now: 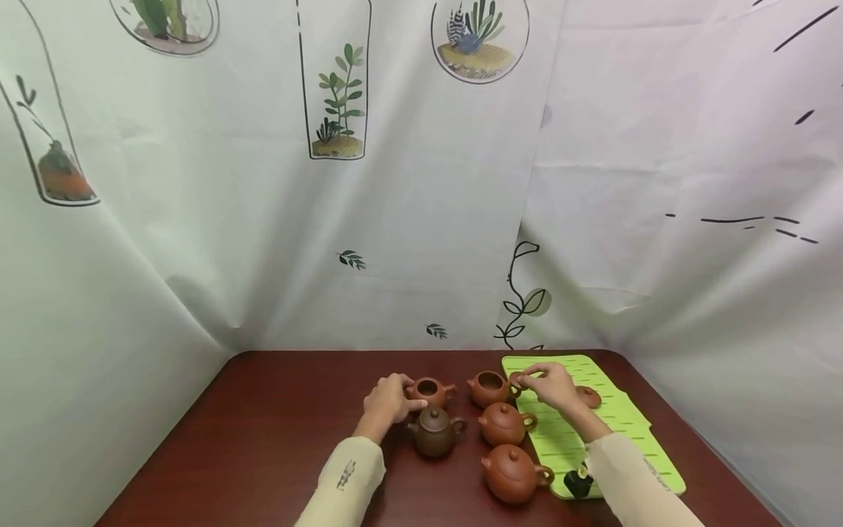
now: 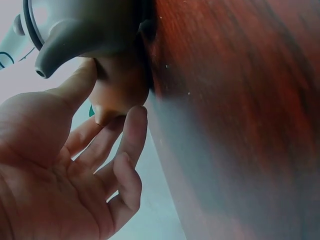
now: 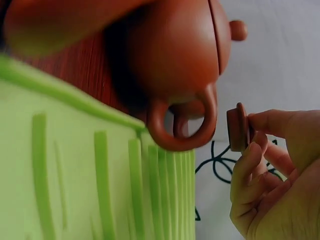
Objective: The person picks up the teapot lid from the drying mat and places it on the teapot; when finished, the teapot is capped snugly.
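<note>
Right wrist view shows the right hand (image 3: 280,172) pinching a small, round reddish-brown clay lid (image 3: 235,130), underside down, apparently leaving its rim free; it hovers just right of a far, lidless terracotta teapot (image 1: 489,395). The left hand's (image 1: 387,400) thumb and fingers span a smaller lidless terracotta teapot (image 1: 431,397) farther left, seemingly steadying it. Nearer stands a dark-brown clay teapot (image 1: 435,435).
</note>
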`<act>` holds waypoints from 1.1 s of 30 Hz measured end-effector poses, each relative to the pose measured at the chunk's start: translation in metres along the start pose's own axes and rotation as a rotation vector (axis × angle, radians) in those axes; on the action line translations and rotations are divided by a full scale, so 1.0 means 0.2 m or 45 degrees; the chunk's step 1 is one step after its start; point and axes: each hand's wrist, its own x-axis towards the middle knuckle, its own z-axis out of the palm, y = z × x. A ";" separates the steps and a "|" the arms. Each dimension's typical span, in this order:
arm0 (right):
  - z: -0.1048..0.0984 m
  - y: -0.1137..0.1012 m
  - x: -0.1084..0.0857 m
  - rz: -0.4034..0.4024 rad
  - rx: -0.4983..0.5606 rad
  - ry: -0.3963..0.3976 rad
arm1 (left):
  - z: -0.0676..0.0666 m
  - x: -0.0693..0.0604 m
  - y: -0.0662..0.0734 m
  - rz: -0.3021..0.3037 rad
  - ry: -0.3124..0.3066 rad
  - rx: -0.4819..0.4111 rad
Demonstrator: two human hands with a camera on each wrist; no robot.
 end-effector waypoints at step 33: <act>0.09 -0.17 -0.04 -0.085 0.118 -0.074 | 0.02 0.00 0.00 0.018 0.011 0.026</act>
